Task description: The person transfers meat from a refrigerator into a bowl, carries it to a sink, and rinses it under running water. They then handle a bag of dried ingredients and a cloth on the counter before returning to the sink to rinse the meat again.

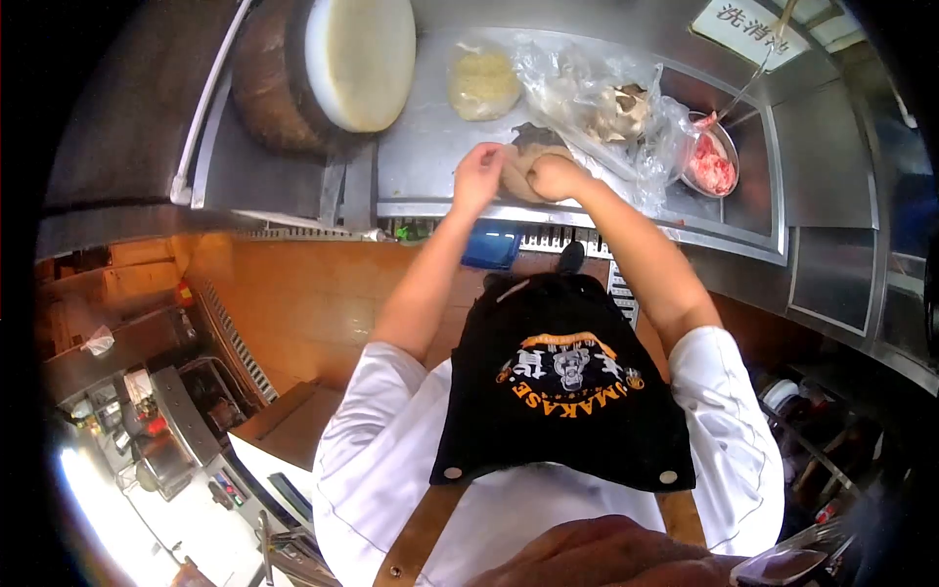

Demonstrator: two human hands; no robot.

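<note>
Grip: left hand (477, 174), right hand (556, 177) clasp brown lump (518, 168); apron (567, 411) reads OMAKASE.

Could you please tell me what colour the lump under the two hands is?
The lump is light brown; the head view shows it best.

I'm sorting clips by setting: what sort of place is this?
Probably a commercial kitchen: a stainless steel counter, a thick round chopping block and a metal bowl of raw meat.
</note>
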